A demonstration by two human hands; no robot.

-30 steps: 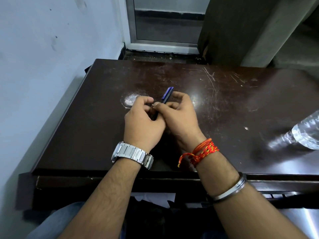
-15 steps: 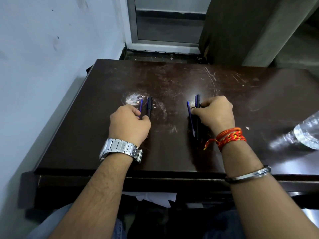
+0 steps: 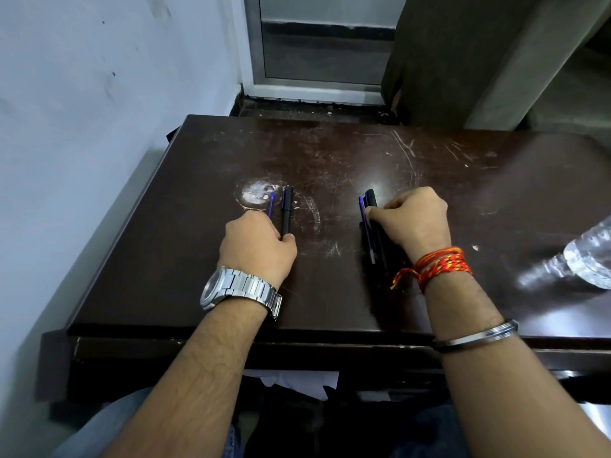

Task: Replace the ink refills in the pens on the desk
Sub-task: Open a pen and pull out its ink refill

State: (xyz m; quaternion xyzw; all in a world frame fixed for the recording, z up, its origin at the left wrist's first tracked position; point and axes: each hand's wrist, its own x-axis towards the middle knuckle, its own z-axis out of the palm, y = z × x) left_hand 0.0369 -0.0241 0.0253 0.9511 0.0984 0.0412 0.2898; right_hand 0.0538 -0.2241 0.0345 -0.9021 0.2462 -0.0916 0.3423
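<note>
My left hand (image 3: 258,246) rests on the dark desk (image 3: 185,259), its fingers curled over the near ends of a black pen (image 3: 286,209) and a thin blue refill (image 3: 271,204) lying side by side. My right hand (image 3: 411,223) is curled over a second group: a black pen (image 3: 371,197) and a blue refill (image 3: 363,219) that point away from me, with their near ends showing beside my wrist. The parts under each hand are hidden.
A clear plastic water bottle (image 3: 591,259) lies at the desk's right edge. A white worn patch (image 3: 254,195) marks the desk just beyond my left hand. A wall runs along the left and a door frame stands behind the desk.
A second ago both hands were together at the desk's centre on one pen. They have moved apart, each now resting on a pen and refill on the desk.
</note>
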